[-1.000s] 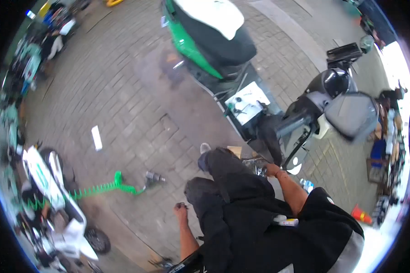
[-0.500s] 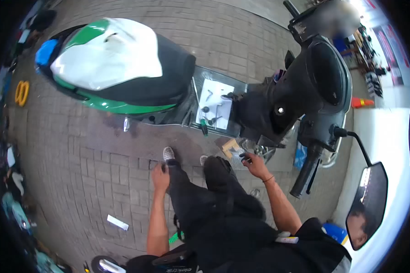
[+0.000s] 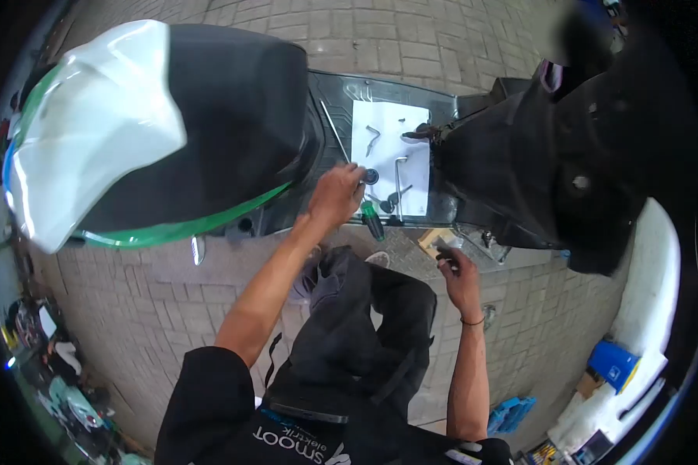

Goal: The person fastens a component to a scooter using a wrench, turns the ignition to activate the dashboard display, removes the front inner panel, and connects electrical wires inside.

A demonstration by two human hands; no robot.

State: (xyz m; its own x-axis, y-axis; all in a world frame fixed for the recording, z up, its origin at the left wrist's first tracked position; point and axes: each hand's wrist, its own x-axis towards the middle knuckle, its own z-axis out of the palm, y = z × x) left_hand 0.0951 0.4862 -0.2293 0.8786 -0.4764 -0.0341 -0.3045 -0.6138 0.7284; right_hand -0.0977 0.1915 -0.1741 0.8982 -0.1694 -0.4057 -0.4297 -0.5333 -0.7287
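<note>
My left hand [image 3: 338, 194] reaches over the scooter's footboard, its fingers apart at the left edge of a white sheet [image 3: 416, 174]. Beside the fingertips lies a round black part [image 3: 371, 177]; I cannot tell whether they touch it. A green-and-black screwdriver [image 3: 373, 222] lies just below that hand, across the sheet's lower edge. Also on the sheet are an L-shaped hex key [image 3: 399, 186], a small bent metal piece [image 3: 373, 139] and small dark parts [image 3: 390, 203]. My right hand [image 3: 461, 280], lower right, pinches a small dark part [image 3: 446, 253] whose kind is unclear.
The scooter's black seat [image 3: 233, 116] rises on the left, with a white cover [image 3: 105, 124] over its rear. On the right is its dark front section [image 3: 520, 155]. A thin metal rod [image 3: 333, 130] lies beside the sheet. A tan box [image 3: 436, 242] sits beyond my right hand.
My left hand has moved from beside my leg up to the sheet on the footboard. The view has shifted closer over the scooter. My right hand still holds the small dark part.
</note>
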